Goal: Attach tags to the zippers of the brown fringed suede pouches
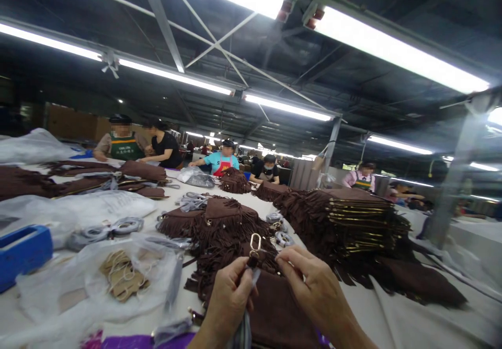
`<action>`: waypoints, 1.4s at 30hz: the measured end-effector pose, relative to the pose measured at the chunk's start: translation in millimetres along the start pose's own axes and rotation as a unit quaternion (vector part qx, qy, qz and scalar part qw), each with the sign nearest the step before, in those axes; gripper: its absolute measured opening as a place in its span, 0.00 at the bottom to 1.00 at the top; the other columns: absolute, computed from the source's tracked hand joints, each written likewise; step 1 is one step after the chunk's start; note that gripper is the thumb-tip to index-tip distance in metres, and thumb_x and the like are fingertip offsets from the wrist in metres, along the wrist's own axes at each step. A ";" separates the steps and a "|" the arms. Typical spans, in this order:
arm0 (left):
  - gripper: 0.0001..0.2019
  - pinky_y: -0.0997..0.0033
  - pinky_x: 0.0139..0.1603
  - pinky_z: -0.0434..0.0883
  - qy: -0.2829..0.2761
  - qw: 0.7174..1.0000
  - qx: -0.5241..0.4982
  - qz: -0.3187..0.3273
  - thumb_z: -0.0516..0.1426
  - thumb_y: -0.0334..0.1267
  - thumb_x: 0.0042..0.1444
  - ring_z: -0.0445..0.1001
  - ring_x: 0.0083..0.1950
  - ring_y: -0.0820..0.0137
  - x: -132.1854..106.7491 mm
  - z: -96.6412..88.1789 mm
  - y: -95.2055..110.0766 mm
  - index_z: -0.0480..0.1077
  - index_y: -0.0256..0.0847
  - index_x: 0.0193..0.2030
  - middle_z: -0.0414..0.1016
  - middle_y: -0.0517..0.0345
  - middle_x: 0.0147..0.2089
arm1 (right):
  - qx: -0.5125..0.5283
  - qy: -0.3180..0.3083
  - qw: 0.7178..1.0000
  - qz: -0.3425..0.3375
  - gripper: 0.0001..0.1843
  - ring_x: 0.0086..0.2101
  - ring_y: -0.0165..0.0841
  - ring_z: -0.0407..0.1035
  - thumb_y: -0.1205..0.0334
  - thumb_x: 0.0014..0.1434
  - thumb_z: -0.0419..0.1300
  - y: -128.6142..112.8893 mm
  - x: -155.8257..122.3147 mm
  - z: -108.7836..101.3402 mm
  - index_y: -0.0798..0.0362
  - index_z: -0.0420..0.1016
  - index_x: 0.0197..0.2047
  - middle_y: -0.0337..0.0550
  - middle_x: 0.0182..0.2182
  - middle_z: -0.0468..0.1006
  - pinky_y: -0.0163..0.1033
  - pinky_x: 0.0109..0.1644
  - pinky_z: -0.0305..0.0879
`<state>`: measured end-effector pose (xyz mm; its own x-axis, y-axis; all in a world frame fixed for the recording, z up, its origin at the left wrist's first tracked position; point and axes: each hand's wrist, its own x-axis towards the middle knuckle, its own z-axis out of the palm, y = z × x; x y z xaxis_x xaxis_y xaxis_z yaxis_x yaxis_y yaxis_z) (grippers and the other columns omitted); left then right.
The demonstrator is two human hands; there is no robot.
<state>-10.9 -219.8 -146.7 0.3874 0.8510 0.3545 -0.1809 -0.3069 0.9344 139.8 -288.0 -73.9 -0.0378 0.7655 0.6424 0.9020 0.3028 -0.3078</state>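
My left hand (229,296) is closed around the end of a bag strap, with its gold-coloured snap hook (255,243) standing up above the thumb. Grey wrapping hangs from the strap below the fingers. My right hand (314,281) is just to the right, thumb and fingertips pinched together; whatever sits between them is too small to make out. Beneath both hands lies a dark brown bag (280,312), partly covered by them. Further off, several brown fringed bags (231,213) lie heaped on the table.
A tall stack of brown bags with gold zips (361,218) stands at right. On the left are a blue holder (25,252), a clear plastic bag of cardboard tags (124,274) and grey wrapped straps (127,226). Co-workers (126,145) stand across the table (396,315).
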 end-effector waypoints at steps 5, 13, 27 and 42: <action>0.16 0.78 0.22 0.62 0.014 0.994 0.099 0.048 0.52 0.45 0.61 0.66 0.20 0.74 -1.1 -1.0 -5.8 0.73 0.36 0.45 0.68 0.61 0.23 | -0.214 -0.021 0.977 0.011 0.15 0.28 0.34 0.71 0.64 0.66 0.49 0.1 -15.2 9.3 0.49 0.70 0.28 0.39 0.27 0.75 0.37 0.29 0.53; 0.15 0.73 0.35 0.69 0.013 0.983 0.168 0.069 0.52 0.40 0.60 0.73 0.30 0.65 -2.9 4.7 -18.5 0.76 0.41 0.48 0.73 0.56 0.26 | -0.272 -0.047 0.961 0.003 0.13 0.25 0.31 0.70 0.68 0.63 0.52 -0.3 -18.8 22.6 0.49 0.69 0.27 0.37 0.27 0.75 0.39 0.27 0.47; 0.13 0.70 0.44 0.68 0.010 0.999 -0.052 0.001 0.56 0.45 0.56 0.72 0.40 0.64 16.4 34.5 -16.3 0.75 0.37 0.33 0.76 0.54 0.35 | -0.193 -0.059 0.978 0.052 0.14 0.31 0.34 0.73 0.70 0.64 0.50 21.4 -32.7 37.3 0.50 0.74 0.32 0.40 0.29 0.79 0.36 0.32 0.55; 0.09 0.74 0.38 0.66 -0.121 0.933 0.151 0.302 0.57 0.29 0.57 0.68 0.36 0.72 26.9 50.5 63.3 0.72 0.37 0.26 0.69 0.58 0.33 | 0.123 0.197 0.967 0.109 0.08 0.25 0.30 0.67 0.56 0.63 0.59 21.9 -57.1 9.1 0.50 0.74 0.41 0.36 0.28 0.75 0.34 0.30 0.65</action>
<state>33.8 -237.9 -76.2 0.4971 0.3731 0.7834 -0.1840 -0.8369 0.5154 157.9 -319.9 -123.7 0.3521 0.5662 0.7453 0.7385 0.3212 -0.5928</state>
